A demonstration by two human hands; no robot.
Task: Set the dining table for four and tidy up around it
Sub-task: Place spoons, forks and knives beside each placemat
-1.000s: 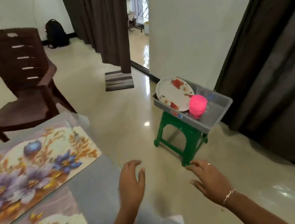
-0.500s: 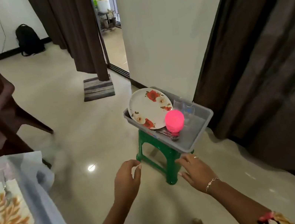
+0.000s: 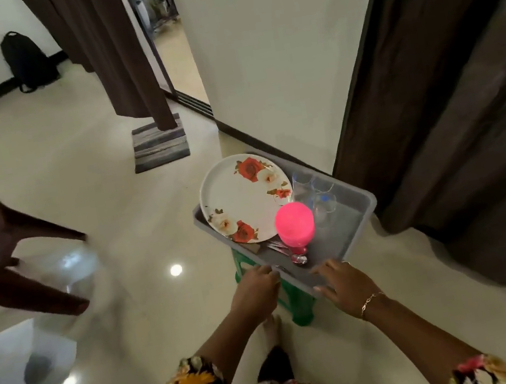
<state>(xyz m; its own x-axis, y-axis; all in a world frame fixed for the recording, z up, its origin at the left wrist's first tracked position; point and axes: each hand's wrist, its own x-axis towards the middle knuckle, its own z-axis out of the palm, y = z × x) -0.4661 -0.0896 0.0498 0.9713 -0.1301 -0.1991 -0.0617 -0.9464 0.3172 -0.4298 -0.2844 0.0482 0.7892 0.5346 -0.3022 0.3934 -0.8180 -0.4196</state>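
Both hands have reached the grey plastic tub (image 3: 366, 206) on the green plastic stool (image 3: 301, 311) since half a second ago. My left hand (image 3: 255, 287) curls at its near rim; I cannot tell if it grips. My right hand (image 3: 341, 287) rests there, fingers spread, both forearms stretched forward.

the grey tub's (image 3: 340, 244) near right floor lies bare, open from above. a leaning floral plate (image 3: 243, 200) fills its far left, with a pink cup (image 3: 295, 228) beside spoons (image 3: 298, 258) mid-tub and clear glasses (image 3: 303, 185) behind. a dark curtain (image 3: 446, 92) hangs close on the right; bare floor (image 3: 137, 231) lies left toward a brown chair (image 3: 2, 240).
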